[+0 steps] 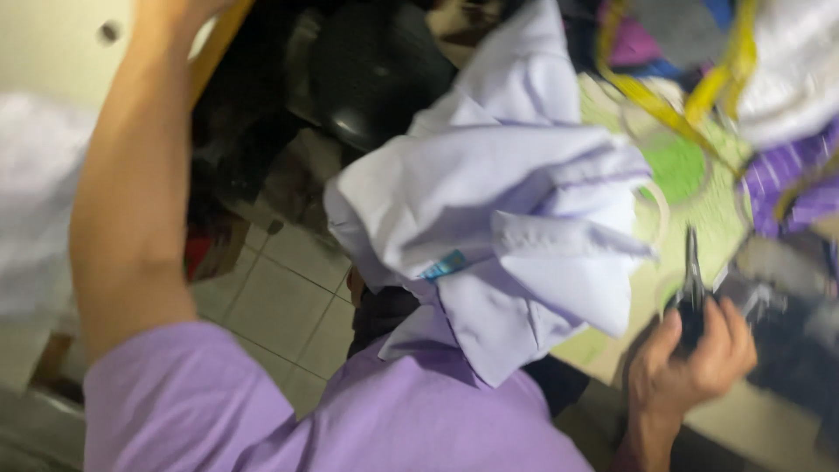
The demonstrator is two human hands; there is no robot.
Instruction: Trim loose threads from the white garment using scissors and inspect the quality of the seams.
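Note:
My right hand (692,360) is at the lower right, closed around the handles of a black pair of scissors (693,267) whose tips point up over a green cloth surface (710,218). A crumpled pale lilac-white shirt (507,210) with a small blue label (446,264) fills the middle, above my purple sleeve (350,411); what holds it up is hidden. My left arm (131,201) reaches up along the left side. Only the base of my left hand (179,10) shows at the top edge, next to a yellow strip (220,39); its fingers are out of frame.
A yellow tape measure (669,109) loops over the green surface at the upper right, beside a white cloth (800,61) and a purple striped cloth (791,179). Below lies a pale tiled floor (280,297). A dark rounded object (376,74) sits at the top centre. The picture is blurred.

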